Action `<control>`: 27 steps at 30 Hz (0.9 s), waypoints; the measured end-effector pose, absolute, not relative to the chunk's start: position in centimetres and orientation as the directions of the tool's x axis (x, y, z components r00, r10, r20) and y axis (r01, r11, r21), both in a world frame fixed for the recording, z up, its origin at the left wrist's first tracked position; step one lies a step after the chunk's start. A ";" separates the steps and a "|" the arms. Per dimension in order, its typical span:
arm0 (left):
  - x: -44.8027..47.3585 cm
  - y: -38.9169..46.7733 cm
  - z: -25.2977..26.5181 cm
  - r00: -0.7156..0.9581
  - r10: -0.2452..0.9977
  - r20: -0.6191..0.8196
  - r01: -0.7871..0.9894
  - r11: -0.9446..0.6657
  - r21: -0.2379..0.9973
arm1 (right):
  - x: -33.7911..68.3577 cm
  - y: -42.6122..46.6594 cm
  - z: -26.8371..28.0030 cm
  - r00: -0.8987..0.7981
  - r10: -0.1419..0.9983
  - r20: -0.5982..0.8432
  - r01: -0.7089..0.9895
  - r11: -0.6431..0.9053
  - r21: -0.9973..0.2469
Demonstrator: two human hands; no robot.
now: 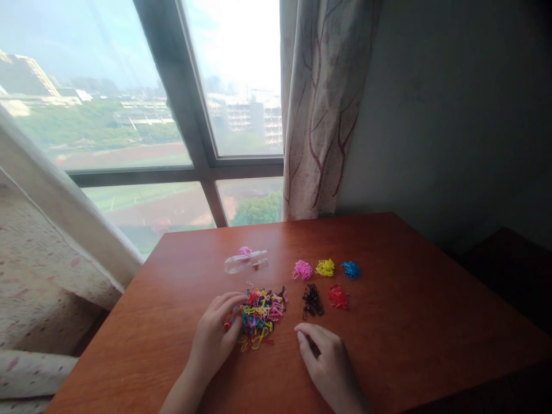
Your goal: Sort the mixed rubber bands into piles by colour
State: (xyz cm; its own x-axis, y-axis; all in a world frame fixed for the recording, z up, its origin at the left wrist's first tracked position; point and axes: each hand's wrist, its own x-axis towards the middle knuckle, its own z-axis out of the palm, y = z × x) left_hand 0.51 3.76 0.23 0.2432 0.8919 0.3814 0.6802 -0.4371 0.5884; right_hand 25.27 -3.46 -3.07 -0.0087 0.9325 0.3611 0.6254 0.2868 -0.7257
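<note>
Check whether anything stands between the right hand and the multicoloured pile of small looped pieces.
Nothing visible does: only reddish-brown wooden tabletop lies between the right hand and the multicoloured pile. The black looped pieces sit beyond, off that path.

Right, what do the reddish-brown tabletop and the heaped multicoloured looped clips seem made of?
Reddish-brown tabletop: probably wood or veneer, satin, given faint streaks and soft glare.
Heaped multicoloured looped clips: perhaps plastic or coated metal, given bright, even colours; finish unclear.

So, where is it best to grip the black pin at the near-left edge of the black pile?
Probably pinch the black pin by its near end, right hand coming from the near side: that end juts from the black pile onto the tabletop.
</note>
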 end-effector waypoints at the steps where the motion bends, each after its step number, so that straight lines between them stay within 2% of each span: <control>1: 0.4 3.8 0.2 0.230 0.901 0.368 0.687 -0.418 0.594 | 25.2 -3.4 -3.0 -0.006 0.933 0.359 0.625 0.284 -0.727; 5: 0.2 3.8 0.0 0.190 0.934 0.302 0.702 -0.344 0.624 | 25.1 -3.4 -3.1 0.000 0.932 0.362 0.632 0.281 -0.722; 16: -0.4 2.3 0.7 0.197 0.959 0.202 0.704 -0.282 0.652 | 25.3 -3.7 -3.4 -0.015 0.929 0.370 0.631 0.296 -0.717; 27: -0.3 1.1 0.3 0.297 0.935 0.193 0.732 -0.352 0.584 | 25.5 -3.7 -3.3 -0.021 0.937 0.348 0.629 0.283 -0.724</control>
